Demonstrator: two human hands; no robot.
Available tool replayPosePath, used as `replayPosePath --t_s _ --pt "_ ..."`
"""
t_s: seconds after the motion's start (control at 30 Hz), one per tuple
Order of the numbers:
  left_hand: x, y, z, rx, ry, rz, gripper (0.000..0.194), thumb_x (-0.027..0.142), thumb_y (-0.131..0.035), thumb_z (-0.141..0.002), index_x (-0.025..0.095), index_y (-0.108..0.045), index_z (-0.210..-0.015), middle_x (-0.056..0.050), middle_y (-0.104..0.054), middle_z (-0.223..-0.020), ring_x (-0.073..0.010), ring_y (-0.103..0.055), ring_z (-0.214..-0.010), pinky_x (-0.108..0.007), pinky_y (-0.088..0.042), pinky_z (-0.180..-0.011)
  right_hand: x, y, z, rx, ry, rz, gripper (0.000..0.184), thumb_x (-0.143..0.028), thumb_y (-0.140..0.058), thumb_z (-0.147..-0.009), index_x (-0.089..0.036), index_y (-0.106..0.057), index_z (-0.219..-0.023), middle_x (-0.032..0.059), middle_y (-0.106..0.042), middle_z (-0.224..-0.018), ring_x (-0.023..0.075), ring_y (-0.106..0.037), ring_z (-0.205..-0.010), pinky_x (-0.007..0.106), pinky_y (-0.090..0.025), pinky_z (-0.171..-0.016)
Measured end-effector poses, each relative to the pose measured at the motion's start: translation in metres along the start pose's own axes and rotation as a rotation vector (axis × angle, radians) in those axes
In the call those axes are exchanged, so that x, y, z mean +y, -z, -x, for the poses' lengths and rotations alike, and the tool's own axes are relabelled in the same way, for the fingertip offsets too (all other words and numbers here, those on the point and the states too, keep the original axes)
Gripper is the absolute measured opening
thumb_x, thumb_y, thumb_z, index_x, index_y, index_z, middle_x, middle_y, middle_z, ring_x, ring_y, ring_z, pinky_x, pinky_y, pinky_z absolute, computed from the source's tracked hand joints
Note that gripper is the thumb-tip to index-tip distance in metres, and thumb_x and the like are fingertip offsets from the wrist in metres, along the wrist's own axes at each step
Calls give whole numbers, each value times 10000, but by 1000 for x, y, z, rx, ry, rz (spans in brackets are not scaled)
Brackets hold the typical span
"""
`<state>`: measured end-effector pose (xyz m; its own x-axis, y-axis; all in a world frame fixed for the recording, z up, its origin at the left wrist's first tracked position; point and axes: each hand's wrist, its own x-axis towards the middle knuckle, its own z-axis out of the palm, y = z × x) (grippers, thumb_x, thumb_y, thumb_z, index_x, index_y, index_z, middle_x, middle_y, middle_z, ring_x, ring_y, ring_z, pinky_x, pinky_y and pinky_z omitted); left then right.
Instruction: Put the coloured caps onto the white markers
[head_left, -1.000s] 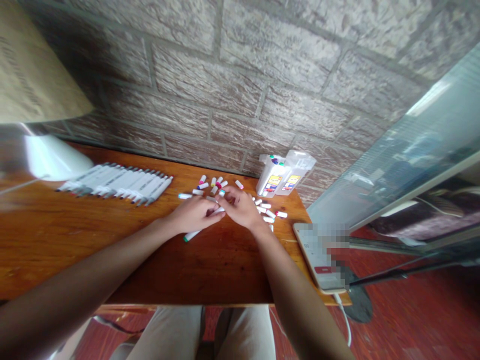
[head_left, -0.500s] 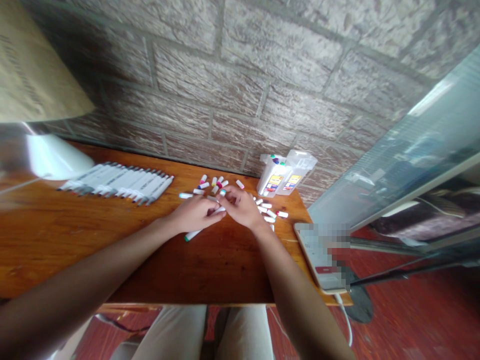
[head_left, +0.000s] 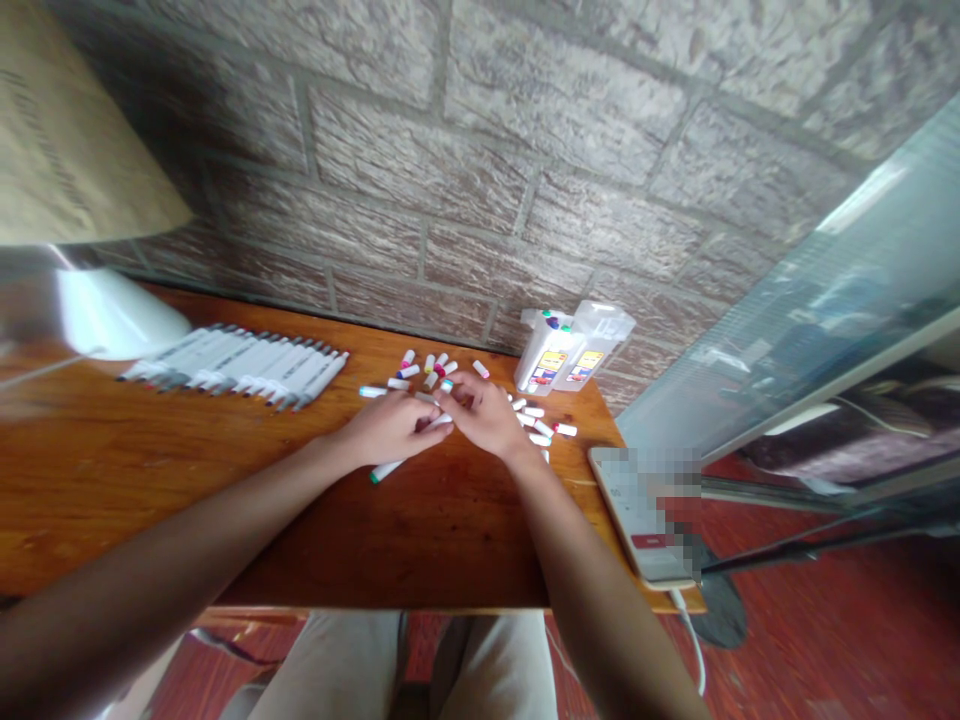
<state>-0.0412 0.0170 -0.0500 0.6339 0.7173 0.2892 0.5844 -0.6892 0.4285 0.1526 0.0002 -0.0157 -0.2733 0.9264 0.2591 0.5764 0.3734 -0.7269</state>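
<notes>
My left hand (head_left: 396,428) is closed around a white marker (head_left: 390,467) whose green-tipped lower end points toward me. My right hand (head_left: 486,412) meets it at the marker's upper end, thumb and fingers curled in a pinch. At those fingertips shows a small white marker cap (head_left: 447,386) with a blue-teal end; the fingers partly hide it. Beyond the left knuckles lies a light-blue-ended marker piece (head_left: 373,392). Loose white caps (head_left: 407,371) with coloured ends are scattered behind both hands, and more caps (head_left: 534,412) lie right of my right hand.
A row of uncapped-looking markers (head_left: 240,368) lies on the wooden table (head_left: 322,540) at left, near a lamp (head_left: 112,312). A clear plastic case (head_left: 551,352) with a few markers stands by the brick wall. At the right edge rests a flat device (head_left: 630,510) with a white cable.
Both hands keep nearly the same pose on the marker. My legs under the table have shifted slightly apart.
</notes>
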Motion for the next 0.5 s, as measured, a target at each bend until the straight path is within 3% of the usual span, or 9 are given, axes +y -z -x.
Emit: replayPosePath --t_s 0.5 --pt "2 2 0 -11 9 2 411 432 -528 -988 175 -592 -674 -25 -639 -650 -142 -557 -635 -283 -310 -639 -3 1 0 -14 -27 15 202 -386 -662 -947 -205 -715 -1019 -26 -702 -776 132 -624 -703 249 -431 -728"
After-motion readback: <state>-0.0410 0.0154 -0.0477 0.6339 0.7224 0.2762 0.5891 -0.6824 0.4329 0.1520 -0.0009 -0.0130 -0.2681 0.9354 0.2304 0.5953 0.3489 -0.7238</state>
